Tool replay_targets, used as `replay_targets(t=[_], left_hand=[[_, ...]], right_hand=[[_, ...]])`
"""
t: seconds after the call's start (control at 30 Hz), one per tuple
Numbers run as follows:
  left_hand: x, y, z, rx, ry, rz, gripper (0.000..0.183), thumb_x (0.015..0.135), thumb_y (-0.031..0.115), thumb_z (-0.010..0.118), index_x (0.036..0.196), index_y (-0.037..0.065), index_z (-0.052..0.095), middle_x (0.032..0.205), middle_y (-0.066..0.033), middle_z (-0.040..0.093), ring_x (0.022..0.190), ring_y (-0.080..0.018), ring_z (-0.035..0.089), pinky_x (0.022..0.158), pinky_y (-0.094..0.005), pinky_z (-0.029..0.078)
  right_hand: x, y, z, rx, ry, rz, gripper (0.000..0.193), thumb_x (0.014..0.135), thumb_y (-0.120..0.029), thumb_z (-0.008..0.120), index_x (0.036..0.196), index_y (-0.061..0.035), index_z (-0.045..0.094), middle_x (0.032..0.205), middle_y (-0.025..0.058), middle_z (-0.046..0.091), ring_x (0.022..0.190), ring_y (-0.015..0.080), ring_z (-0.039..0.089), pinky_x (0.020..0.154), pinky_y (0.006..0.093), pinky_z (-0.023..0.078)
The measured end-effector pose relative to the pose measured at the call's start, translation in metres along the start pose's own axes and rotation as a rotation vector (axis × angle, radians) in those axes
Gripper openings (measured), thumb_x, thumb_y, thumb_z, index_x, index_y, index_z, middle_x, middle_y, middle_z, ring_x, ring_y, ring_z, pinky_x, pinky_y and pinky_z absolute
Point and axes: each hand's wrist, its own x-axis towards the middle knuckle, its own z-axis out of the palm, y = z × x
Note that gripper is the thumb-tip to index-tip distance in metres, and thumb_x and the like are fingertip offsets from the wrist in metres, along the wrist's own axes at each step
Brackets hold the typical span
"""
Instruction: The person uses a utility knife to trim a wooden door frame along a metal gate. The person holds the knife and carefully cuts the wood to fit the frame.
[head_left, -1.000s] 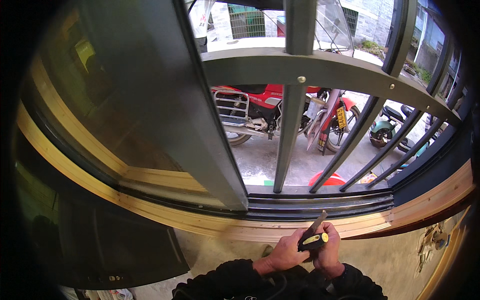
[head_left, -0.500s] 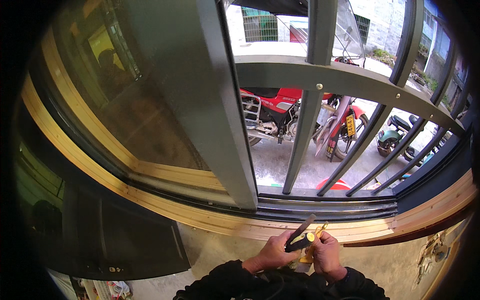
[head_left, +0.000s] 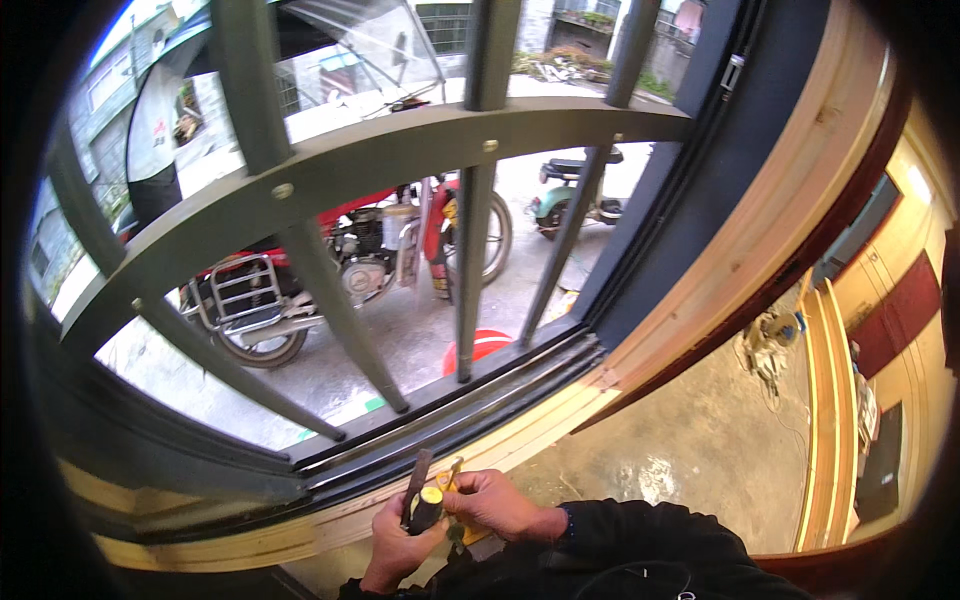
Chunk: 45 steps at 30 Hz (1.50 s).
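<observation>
Timber sill [head_left: 530, 435]: in place, window track [head_left: 460, 407] just beyond. Near sill: left hand [head_left: 400, 545], fingers wrapped round black-and-yellow handle [head_left: 427, 514], dark flat blade [head_left: 417, 474] alongside; right hand [head_left: 500, 508], fingers closed on yellow tool [head_left: 452, 477]. Sill apparently unworked at present; remainder indeterminable.

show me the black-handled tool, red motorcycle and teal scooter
Black-handled tool [head_left: 426, 514]: head view, on its handle.
Red motorcycle [head_left: 362, 278]: head view, on its engine.
Teal scooter [head_left: 551, 202]: head view, on its bodywork.
</observation>
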Motion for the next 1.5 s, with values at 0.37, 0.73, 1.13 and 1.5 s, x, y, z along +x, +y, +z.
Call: replay_targets(t=[0.37, 0.73, 1.13, 1.5], left_hand=[[0.023, -0.011, 0.012, 0.034, 0.036, -0.043, 0.041, 0.078, 0.011, 0.086, 0.111, 0.000, 0.065, 0.095, -0.0005, 0.068, 0.084, -0.0074, 0.060, 0.077, -0.0271, 0.052], [0.022, -0.020, 0.012, 0.120, 0.120, -0.021, 0.041, 0.076, 0.015, 0.087, 0.108, 0.001, 0.064, 0.092, -0.0021, 0.069, 0.080, -0.0098, 0.062, 0.076, -0.0283, 0.052], [0.015, -0.024, 0.002, 0.091, 0.123, -0.018, 0.037, 0.077, 0.017, 0.086, 0.102, 0.001, 0.064, 0.085, -0.0010, 0.066, 0.074, -0.0085, 0.059, 0.071, -0.0273, 0.051], [0.018, -0.017, 0.006, 0.144, 0.071, 0.016, 0.036, 0.078, 0.019, 0.086, 0.098, 0.000, 0.064, 0.081, -0.0045, 0.069, 0.072, -0.0097, 0.062, 0.070, -0.0289, 0.053]], right_hand=[[-0.016, -0.057, -0.113, -0.223, 0.703, -0.484, 0.021, 0.098, -0.022, 0.078, 0.092, -0.0023, 0.075, 0.081, -0.0036, 0.055, 0.071, 0.0049, 0.055, 0.057, 0.0249, 0.047], [0.040, -0.073, -0.067, -0.494, 0.379, -0.719, 0.017, 0.098, -0.012, 0.075, 0.110, -0.0006, 0.075, 0.092, 0.0009, 0.070, 0.083, 0.0058, 0.060, 0.071, 0.0232, 0.050], [0.014, -0.147, -0.154, -1.627, 0.799, -0.751, 0.008, 0.096, -0.011, 0.063, 0.098, -0.0056, 0.068, 0.092, 0.0147, 0.067, 0.079, 0.0401, 0.068, 0.066, 0.0456, 0.056], [0.018, -0.117, -0.143, -0.927, 0.534, -0.793, 0.011, 0.094, -0.009, 0.074, 0.104, -0.0044, 0.072, 0.091, 0.0133, 0.070, 0.081, 0.0292, 0.070, 0.072, 0.0353, 0.055]])
